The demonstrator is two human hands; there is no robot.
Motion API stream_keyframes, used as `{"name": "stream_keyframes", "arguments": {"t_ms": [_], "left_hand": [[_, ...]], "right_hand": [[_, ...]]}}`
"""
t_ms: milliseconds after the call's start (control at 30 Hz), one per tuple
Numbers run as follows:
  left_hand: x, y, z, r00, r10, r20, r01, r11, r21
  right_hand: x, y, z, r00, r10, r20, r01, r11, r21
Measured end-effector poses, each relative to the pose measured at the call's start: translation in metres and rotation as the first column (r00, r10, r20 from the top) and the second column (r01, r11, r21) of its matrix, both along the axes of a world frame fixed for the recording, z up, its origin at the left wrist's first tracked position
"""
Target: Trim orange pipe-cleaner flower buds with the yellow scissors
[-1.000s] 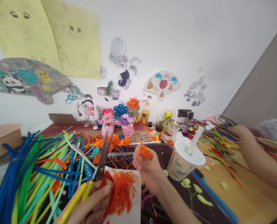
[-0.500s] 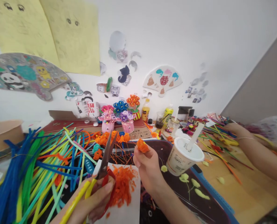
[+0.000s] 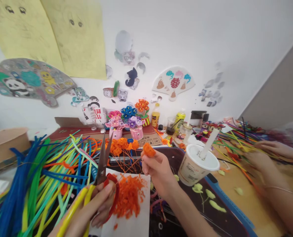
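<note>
My left hand grips a pair of scissors with dark metal blades that point up and stand apart. A red loop rings my fingers, and long yellow pieces run back over the hand. In my right hand, fingertips pinch an orange fuzzy flower, its bloom turned up. The blades are left of the flower, not touching it. Beneath my hands lies white paper bearing a heap of orange fuzzy clippings. Behind, several orange flowers on thin stems lie together.
Many coloured pipe cleaners cover the left side. A white cup with a straw stands to the right, near pale yellow petals. Potted fuzzy flowers and bottles line the back. Another person's arms reach in at the right.
My left hand and the scissors have gone slightly left and away from the flower. The flower has tilted upward in my right hand. The other person's hands have shifted among the pipe cleaners.
</note>
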State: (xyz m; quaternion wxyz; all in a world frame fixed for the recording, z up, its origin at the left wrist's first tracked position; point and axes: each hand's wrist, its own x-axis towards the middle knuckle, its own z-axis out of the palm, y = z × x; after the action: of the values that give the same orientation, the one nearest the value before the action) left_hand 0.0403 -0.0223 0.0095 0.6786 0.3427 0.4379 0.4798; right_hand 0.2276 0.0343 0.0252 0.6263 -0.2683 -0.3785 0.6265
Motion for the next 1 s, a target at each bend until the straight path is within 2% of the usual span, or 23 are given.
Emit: {"name": "stream_keyframes", "arguments": {"t_ms": [233, 433, 533, 667, 833, 1000], "left_hand": [[-0.002, 0.001, 0.006, 0.982, -0.182, -0.043, 0.182, 0.983, -0.019], [0.004, -0.001, 0.006, 0.973, -0.23, -0.001, 0.23, 0.973, -0.018], [0.005, -0.002, 0.004, 0.975, -0.222, 0.009, 0.223, 0.975, -0.019], [0.004, -0.003, 0.003, 0.978, -0.207, 0.007, 0.207, 0.978, -0.034], [-0.001, 0.009, -0.009, 0.926, -0.373, 0.06, 0.375, 0.927, -0.015], [-0.003, 0.026, -0.029, 0.914, -0.403, 0.054, 0.403, 0.915, 0.004]], "right_hand": [[0.0, 0.001, -0.004, 0.996, 0.043, 0.072, -0.043, 0.999, 0.0], [-0.005, 0.0, -0.007, 0.998, 0.009, 0.056, -0.008, 1.0, -0.016], [-0.005, 0.001, -0.007, 0.999, -0.034, 0.032, 0.035, 0.999, -0.035], [-0.006, 0.001, -0.007, 0.999, -0.02, -0.032, 0.018, 0.998, -0.062], [-0.007, -0.001, -0.006, 0.998, -0.001, -0.057, -0.001, 0.999, -0.042], [-0.007, -0.002, -0.004, 0.999, -0.037, -0.031, 0.036, 0.999, -0.035]]}}
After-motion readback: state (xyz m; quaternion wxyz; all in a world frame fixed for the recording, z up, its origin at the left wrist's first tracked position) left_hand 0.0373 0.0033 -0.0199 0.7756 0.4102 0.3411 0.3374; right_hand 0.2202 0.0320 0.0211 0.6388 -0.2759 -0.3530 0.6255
